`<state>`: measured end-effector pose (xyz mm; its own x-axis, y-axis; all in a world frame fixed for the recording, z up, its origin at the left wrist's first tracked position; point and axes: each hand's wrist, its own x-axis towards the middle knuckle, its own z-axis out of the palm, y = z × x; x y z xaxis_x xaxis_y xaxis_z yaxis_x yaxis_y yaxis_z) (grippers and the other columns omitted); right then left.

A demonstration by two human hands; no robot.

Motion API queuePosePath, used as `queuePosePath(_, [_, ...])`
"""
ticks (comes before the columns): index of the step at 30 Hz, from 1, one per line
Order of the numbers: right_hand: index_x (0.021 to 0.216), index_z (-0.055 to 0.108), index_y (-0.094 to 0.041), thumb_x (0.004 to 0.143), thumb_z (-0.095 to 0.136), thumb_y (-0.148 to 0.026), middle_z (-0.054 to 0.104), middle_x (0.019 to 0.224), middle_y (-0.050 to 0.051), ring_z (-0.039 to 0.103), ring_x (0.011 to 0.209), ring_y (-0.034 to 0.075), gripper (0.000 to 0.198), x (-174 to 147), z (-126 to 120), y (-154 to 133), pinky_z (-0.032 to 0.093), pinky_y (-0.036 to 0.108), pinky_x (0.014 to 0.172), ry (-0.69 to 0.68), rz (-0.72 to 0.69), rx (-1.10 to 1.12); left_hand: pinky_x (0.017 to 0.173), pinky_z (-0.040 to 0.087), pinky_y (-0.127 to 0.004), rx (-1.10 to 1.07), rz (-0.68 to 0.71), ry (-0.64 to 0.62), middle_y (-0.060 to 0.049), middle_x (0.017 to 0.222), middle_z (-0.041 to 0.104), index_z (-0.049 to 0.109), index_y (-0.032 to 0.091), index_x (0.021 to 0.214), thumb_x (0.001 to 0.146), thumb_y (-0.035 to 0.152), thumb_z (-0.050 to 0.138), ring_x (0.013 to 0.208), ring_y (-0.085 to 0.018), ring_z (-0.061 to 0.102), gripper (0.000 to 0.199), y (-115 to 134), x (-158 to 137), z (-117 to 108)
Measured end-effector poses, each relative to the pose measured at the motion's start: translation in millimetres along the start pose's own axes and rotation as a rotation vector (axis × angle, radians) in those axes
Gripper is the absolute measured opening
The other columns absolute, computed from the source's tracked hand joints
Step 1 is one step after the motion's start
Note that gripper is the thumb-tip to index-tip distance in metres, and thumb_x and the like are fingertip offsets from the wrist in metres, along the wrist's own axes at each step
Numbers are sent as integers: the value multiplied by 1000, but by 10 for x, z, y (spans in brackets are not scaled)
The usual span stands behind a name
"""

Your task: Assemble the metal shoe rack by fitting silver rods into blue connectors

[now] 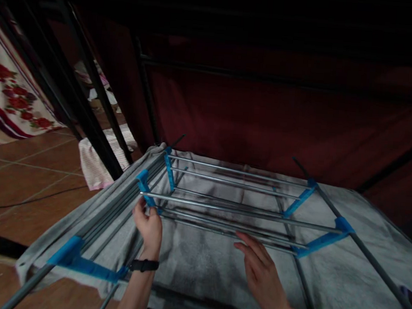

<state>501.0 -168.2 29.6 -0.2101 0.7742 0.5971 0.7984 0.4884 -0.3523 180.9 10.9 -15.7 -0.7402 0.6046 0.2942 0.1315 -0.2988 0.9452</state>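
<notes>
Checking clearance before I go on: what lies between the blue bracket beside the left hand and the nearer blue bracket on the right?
In the head view, several metal rods run across that stretch, with grey cloth visible beneath them.

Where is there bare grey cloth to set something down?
Mostly right of the outer right tube, where grey cloth lies uncovered. A smaller patch shows between the left hand and right hand, on the near side of the crossing rods. It looks crowded left of the left hand: parallel tubes beside a blue bracket.
</notes>
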Motion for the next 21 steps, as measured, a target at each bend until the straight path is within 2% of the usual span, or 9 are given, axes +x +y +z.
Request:
queuePosePath(5, [139, 58, -23, 96, 39, 1, 63, 146, 6, 54, 139, 20, 53, 422, -101, -118, 48, 46, 116, 68, -118, -143, 115, 41, -45, 76, 127, -32, -13, 132, 64, 62, 20, 133, 80, 29, 67, 125, -29, 58, 53, 318, 77, 46])
queuePosePath(10, [145, 55, -17, 95, 43, 0, 61, 148, 10, 54, 137, 24, 54, 929, 33, -161, 42, 48, 119, -31, -142, -283, 113, 42, -47, 66, 162, -55, -14, 126, 67, 64, 17, 128, 83, 39, 69, 119, -30, 61, 50, 491, 218, 140])
queuePosePath(13, [142, 58, -18, 95, 47, -1, 67, 138, 10, 62, 122, 23, 52, 1169, 123, -197, 47, 42, 113, -141, -145, -336, 108, 46, -47, -24, 125, -97, -13, 115, 71, 66, 16, 121, 78, 39, 72, 110, -29, 65, 49, 516, 293, 181])
queuePosePath(16, [141, 60, -22, 92, 48, 3, 72, 120, 7, 66, 107, 21, 57, 1315, 159, -203, 51, 37, 101, -222, -126, -373, 106, 47, -44, -128, 50, -113, -9, 105, 73, 69, 17, 109, 74, 34, 72, 106, -27, 66, 38, 501, 370, 202])
queuePosePath(21, [145, 57, -25, 89, 44, 7, 71, 113, 6, 64, 105, 20, 66, 1375, 150, -155, 51, 34, 97, -230, -141, -374, 105, 47, -41, -219, -69, -39, -4, 100, 71, 69, 20, 99, 72, 36, 71, 100, -23, 64, 31, 371, 443, 224])
